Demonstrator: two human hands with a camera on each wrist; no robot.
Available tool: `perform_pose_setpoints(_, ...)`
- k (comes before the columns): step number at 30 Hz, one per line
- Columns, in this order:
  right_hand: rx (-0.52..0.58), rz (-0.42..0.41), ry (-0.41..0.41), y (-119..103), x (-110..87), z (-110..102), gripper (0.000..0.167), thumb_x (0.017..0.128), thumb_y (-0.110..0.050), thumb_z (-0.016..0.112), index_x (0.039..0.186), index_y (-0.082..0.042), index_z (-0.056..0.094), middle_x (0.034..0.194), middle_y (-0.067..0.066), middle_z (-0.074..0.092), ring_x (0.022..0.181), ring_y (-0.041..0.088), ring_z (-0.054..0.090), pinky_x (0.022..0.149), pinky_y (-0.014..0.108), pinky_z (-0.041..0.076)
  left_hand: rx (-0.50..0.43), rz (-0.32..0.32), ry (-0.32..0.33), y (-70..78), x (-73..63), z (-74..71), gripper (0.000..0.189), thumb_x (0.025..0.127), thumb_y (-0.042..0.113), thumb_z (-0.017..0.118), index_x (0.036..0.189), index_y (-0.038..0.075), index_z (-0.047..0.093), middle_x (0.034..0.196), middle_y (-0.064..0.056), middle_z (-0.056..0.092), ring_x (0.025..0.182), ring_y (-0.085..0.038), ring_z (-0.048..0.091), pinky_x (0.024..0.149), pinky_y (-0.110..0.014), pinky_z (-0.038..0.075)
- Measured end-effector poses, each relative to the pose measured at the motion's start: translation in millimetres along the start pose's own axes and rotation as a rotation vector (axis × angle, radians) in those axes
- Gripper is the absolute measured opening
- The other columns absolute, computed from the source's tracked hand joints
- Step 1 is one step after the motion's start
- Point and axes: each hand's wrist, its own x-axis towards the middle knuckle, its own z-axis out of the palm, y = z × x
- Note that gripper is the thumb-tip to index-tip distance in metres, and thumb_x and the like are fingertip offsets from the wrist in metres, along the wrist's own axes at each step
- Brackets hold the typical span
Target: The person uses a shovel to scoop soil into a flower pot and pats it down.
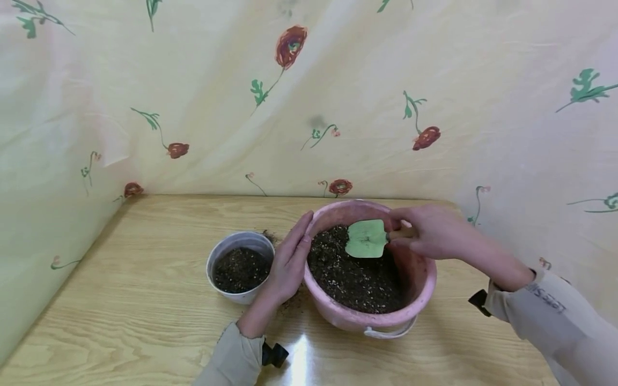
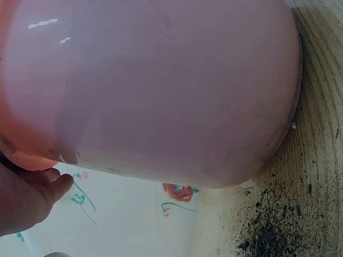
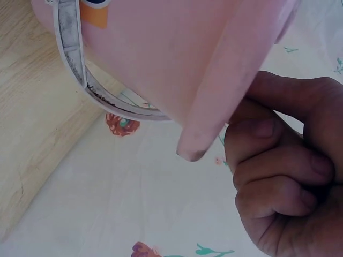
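A pink bucket (image 1: 372, 319) partly filled with dark soil (image 1: 359, 287) stands on the table. My left hand (image 1: 288, 261) holds its left rim, with the thumb by the edge and the fingers along the outside. My right hand (image 1: 429, 231) grips the short wooden handle (image 1: 402, 234) of a small trowel over the bucket's right side. The trowel's flat green blade (image 1: 367, 239) points left above the soil, carrying no visible heap. In the right wrist view the curled fingers (image 3: 270, 201) show beside the rim, but the blade is hidden. Left of my left hand sits a white pot (image 1: 211, 273) containing soil.
Spilled soil (image 2: 273, 230) lies on the wooden table (image 1: 145, 305) around the bucket and pot. The bucket's white handle (image 1: 391, 332) hangs down in front. A flower-patterned cloth (image 1: 217, 91) closes off the back and sides.
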Motion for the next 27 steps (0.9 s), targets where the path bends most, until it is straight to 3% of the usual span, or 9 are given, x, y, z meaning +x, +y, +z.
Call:
perform_pose_setpoints(3, -0.016, -0.026, -0.013, -0.5, 5.9, 1.6, 0.022, 0.08, -0.026, 0.079, 0.078, -0.027, 0.056, 0.064, -0.013, 0.05, 0.057, 0.008, 0.042, 0.051, 0.026, 0.035, 0.003, 0.004, 0.008, 0.1, 0.0, -1.0, 0.044, 0.103, 0.009, 0.037, 0.146, -0.002, 0.037, 0.152, -0.016, 0.034, 0.141, -0.026, 0.03, 0.116, -0.038, 0.023)
perform_pose_setpoints(6, 0.001, -0.078, -0.03, 0.7, 12.2, 7.3, 0.017, 0.08, -0.024, 0.078, 0.088, -0.022, 0.063, 0.066, -0.013, 0.053, 0.058, 0.006, 0.046, 0.053, 0.027, 0.04, 0.004, 0.007, 0.016, 0.2, -0.1, -1.3, 0.043, 0.103, 0.008, 0.038, 0.145, -0.002, 0.037, 0.151, -0.016, 0.035, 0.141, -0.026, 0.031, 0.116, -0.037, 0.023)
perform_pose_setpoints(10, 0.031, -0.161, -0.036, 5.3, 19.1, 15.5, 0.024, 0.081, -0.02, 0.078, 0.1, -0.015, 0.065, 0.069, -0.014, 0.059, 0.061, 0.004, 0.054, 0.056, 0.029, 0.047, -0.01, 0.01, 0.013, -0.5, 0.1, -0.6, 0.043, 0.103, 0.008, 0.037, 0.145, -0.003, 0.037, 0.151, -0.017, 0.035, 0.141, -0.026, 0.031, 0.116, -0.036, 0.023)
perform_pose_setpoints(13, 0.031, -0.204, -0.016, 9.1, 20.9, 18.4, 0.024, 0.079, -0.017, 0.079, 0.099, -0.014, 0.066, 0.07, -0.013, 0.062, 0.061, 0.003, 0.057, 0.057, 0.03, 0.05, -0.009, 0.008, 0.01, -1.5, -0.3, 0.0, 0.044, 0.103, 0.007, 0.037, 0.146, -0.002, 0.036, 0.152, -0.017, 0.034, 0.141, -0.025, 0.03, 0.116, -0.036, 0.023)
perform_pose_setpoints(19, 0.01, -0.303, 0.019, 14.6, 24.1, 23.9, 0.03, 0.079, -0.02, 0.078, 0.106, -0.009, 0.069, 0.072, -0.011, 0.066, 0.056, -0.001, 0.052, 0.056, 0.027, 0.05, 0.003, 0.0, 0.014, -2.0, -0.5, 0.5, 0.044, 0.103, 0.008, 0.037, 0.146, -0.001, 0.037, 0.152, -0.016, 0.033, 0.141, -0.025, 0.029, 0.117, -0.037, 0.022)
perform_pose_setpoints(23, 0.071, -0.353, 0.0, 13.6, 24.9, 26.4, 0.021, 0.081, -0.019, 0.077, 0.098, -0.013, 0.068, 0.074, -0.012, 0.066, 0.058, -0.004, 0.055, 0.056, 0.023, 0.05, 0.005, -0.001, 0.015, -2.7, 0.1, 0.7, 0.043, 0.104, 0.009, 0.036, 0.146, -0.001, 0.037, 0.152, -0.016, 0.034, 0.142, -0.025, 0.029, 0.116, -0.038, 0.023)
perform_pose_setpoints(27, 0.156, -0.427, -0.055, 4.9, 23.9, 29.9, 0.017, 0.083, -0.018, 0.076, 0.085, -0.021, 0.059, 0.078, -0.02, 0.061, 0.073, -0.007, 0.061, 0.065, 0.023, 0.052, 0.001, 0.009, 0.012, -2.8, 0.9, 1.3, 0.043, 0.104, 0.009, 0.035, 0.146, -0.001, 0.036, 0.152, -0.016, 0.033, 0.142, -0.026, 0.029, 0.116, -0.039, 0.023)
